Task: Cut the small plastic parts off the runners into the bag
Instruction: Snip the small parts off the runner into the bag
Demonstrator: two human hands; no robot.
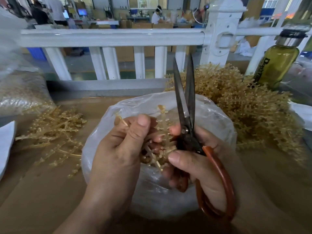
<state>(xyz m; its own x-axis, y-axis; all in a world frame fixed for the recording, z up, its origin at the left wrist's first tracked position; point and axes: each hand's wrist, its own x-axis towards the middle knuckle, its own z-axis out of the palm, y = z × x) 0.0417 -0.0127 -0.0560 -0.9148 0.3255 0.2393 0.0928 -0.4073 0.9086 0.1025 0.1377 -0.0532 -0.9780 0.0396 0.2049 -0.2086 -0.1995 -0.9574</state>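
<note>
Curling its grip round a runner (162, 127) of small parts, the left hand (118, 149) holds it over the open bag (212, 119), at 9 o'clock from the scissors (180, 102). The right hand (202, 168) wraps its grip round the orange handles, blades slightly parted toward 12 o'clock; snipping flush to the stem should drop parts into the bag.

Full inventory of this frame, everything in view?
scissors: 1, dark blades, red-brown handles, blades apart, pointing up
held runners: 1 bunch, tan, over the bag
bag: 1, clear, centre of table, under both hands
right pile: 1, tan runners, right of bag
left pile: 1, tan runners, left of bag
filled bag: 1, clear, far left
bottle: 1, olive, far right
railing: 1, white, behind table
table: 1, brown
left hand: 1, grips held runners
right hand: 1, grips scissors
</note>
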